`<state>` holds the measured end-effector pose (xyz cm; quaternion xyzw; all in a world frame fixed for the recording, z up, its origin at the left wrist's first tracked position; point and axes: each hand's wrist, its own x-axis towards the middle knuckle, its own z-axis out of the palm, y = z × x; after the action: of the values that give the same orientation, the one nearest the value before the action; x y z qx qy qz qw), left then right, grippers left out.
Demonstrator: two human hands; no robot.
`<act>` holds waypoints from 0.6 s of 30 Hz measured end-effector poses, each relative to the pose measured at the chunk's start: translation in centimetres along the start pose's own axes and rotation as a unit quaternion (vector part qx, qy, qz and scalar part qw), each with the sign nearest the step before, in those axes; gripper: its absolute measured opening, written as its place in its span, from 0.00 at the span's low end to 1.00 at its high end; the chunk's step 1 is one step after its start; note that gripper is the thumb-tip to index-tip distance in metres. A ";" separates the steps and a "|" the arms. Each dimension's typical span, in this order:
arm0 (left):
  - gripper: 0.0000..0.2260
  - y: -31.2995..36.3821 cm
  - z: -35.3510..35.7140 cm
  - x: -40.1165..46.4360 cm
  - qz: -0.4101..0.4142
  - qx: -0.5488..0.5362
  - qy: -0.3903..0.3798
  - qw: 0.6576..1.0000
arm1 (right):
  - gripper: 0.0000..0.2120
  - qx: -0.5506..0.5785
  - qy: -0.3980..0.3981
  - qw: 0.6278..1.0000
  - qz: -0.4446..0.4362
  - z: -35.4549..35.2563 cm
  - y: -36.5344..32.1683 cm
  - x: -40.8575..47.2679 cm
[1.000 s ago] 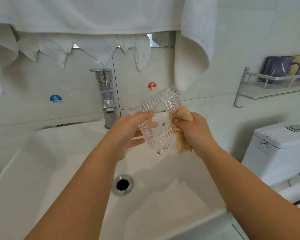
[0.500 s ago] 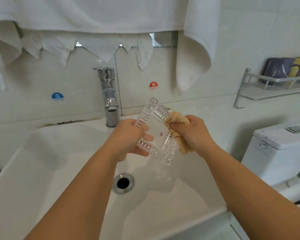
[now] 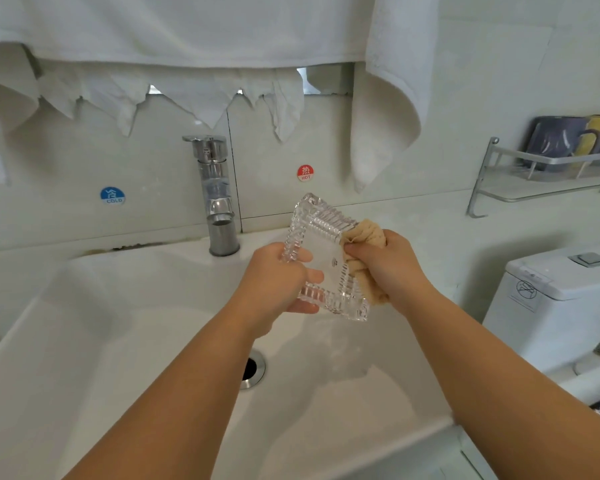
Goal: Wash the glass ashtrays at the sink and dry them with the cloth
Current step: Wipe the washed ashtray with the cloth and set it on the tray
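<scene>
**Over the basin, cloth against glass**

Above the white sink [image 3: 125,358], near its drain [image 3: 253,368], the left hand [image 3: 274,282] grips the left edge of a square glass ashtray [image 3: 326,251], held tilted in the air, fingers curled behind it. The right hand [image 3: 388,265] clutches a bunched tan cloth [image 3: 368,233] pressed against the ashtray's right rim. Farther back stands the chrome tap [image 3: 217,199], between a blue cold sticker [image 3: 112,195] and a red hot sticker [image 3: 305,172]. White towels [image 3: 187,29] hang above.

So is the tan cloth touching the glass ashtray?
Touching. The head view shows the cloth, bunched in the right hand, pressed against the ashtray rim.
</scene>
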<state>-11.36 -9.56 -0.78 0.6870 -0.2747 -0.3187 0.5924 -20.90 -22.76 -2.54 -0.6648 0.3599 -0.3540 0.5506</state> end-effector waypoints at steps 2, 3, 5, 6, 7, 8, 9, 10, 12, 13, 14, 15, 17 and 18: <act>0.10 0.1 -0.1 0.0 0.004 -0.001 0.005 1.000 | 0.06 -0.015 0.015 1.000 -0.004 0.0 0.1 0.0; 0.10 0.2 -0.1 0.0 0.006 -0.005 0.010 1.000 | 0.09 -0.023 0.021 1.000 -0.002 0.1 0.2 -0.1; 0.10 0.2 -0.2 -0.1 0.009 -0.013 0.024 1.000 | 0.13 -0.046 0.027 0.999 0.009 0.3 0.4 -0.1; 0.10 0.2 -0.2 -0.1 0.008 -0.016 0.030 0.999 | 0.13 -0.058 0.027 0.998 0.021 0.4 0.5 -0.1; 0.10 0.1 -0.1 -0.2 0.008 -0.016 0.035 0.999 | 0.13 -0.067 0.023 0.997 0.036 0.5 0.5 -0.1; 0.10 -0.1 0.0 -0.2 0.007 -0.017 0.040 0.999 | 0.11 -0.064 0.012 0.997 0.051 0.6 0.5 -0.2; 0.10 -0.2 0.3 -0.2 0.008 -0.023 0.045 0.999 | 0.10 -0.054 -0.003 0.997 0.058 0.7 0.4 -0.4; 0.10 -0.3 0.5 -0.1 0.007 -0.036 0.051 0.998 | 0.08 -0.041 -0.022 0.998 0.051 0.8 0.2 -0.6; 0.10 -0.3 0.7 -0.2 0.003 -0.079 0.068 0.994 | 0.06 -0.026 -0.063 0.998 0.012 1.2 -0.2 -1.3; 0.10 -0.2 0.8 -0.1 0.005 -0.094 0.080 0.992 | 0.05 -0.030 -0.071 0.997 0.004 1.4 -0.3 -1.6; 0.10 -0.2 0.8 -0.1 0.010 -0.100 0.090 0.991 | 0.06 -0.047 -0.064 0.997 0.007 1.6 -0.5 -1.8; 0.10 -0.2 0.8 0.0 0.016 -0.101 0.095 0.990 | 0.10 -0.082 -0.040 0.996 0.009 1.7 -0.5 -1.7; 0.10 -0.3 1.0 -0.1 0.024 -0.099 0.096 0.990 | 0.17 -0.182 0.024 0.983 -0.008 1.7 -0.1 -1.4; 0.10 -0.4 1.1 -0.1 0.027 -0.093 0.096 0.991 | 0.21 -0.224 0.050 0.973 -0.016 1.7 0.0 -1.3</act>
<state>-12.27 -10.16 -1.25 0.6487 -0.2045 -0.2590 0.6857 -20.03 -20.81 -2.92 -0.7584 0.4467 -0.3059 0.3629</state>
